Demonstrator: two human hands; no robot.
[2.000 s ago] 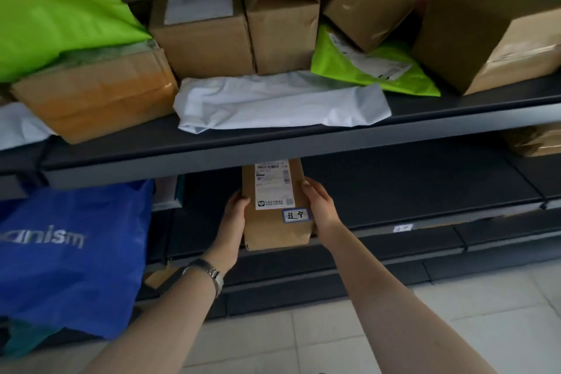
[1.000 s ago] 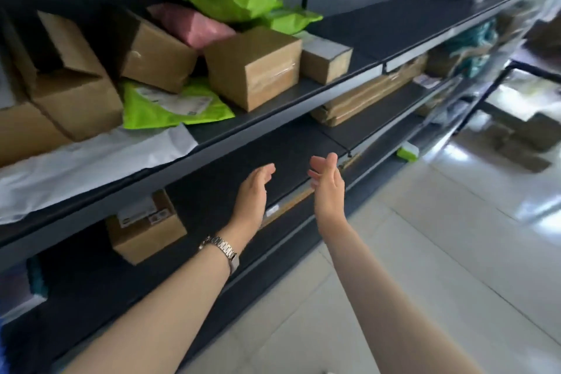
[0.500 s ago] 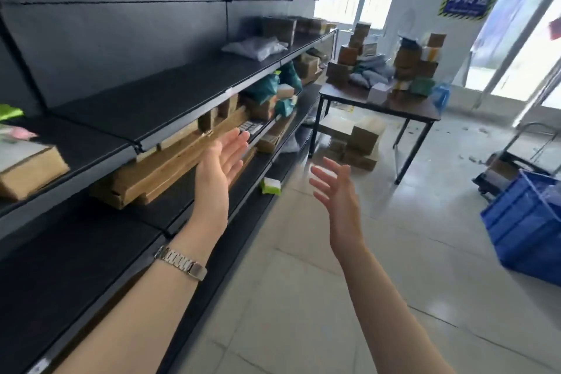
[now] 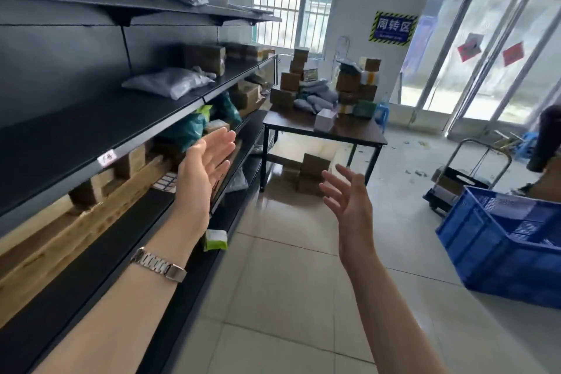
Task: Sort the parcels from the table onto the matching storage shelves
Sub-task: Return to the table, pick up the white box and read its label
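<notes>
- Plainly, both hands are empty: the left hand (image 4: 206,161) is raised flat with fingers spread beside the shelves (image 4: 127,118), and the right hand (image 4: 349,203) hangs open in mid-air over the floor, fingers loosely splayed.
- The parcels (image 4: 321,91) wait on the worktop (image 4: 349,132) at the far end of the aisle, well apart from either grip and straight ahead of them.
- That heap is mixed: brown cartons stacked in two columns, grey poly bags (image 4: 315,100) slumped between them, and a small white box (image 4: 324,118) near the front edge.
- The cartons look stiff and probably light to moderate (their size suggests small goods); I would take one by two opposite faces, lifting from the top of a column so the stack does not topple.
- The bags look soft and slick, likely to sag and slide; pinching a corner or scooping from beneath seems safer than squeezing the middle.
- The white box sits clear of the rest and seems the easiest first pick, one hand over its top.
- More cartons (image 4: 312,173) lie on the floor under the worktop.
</notes>
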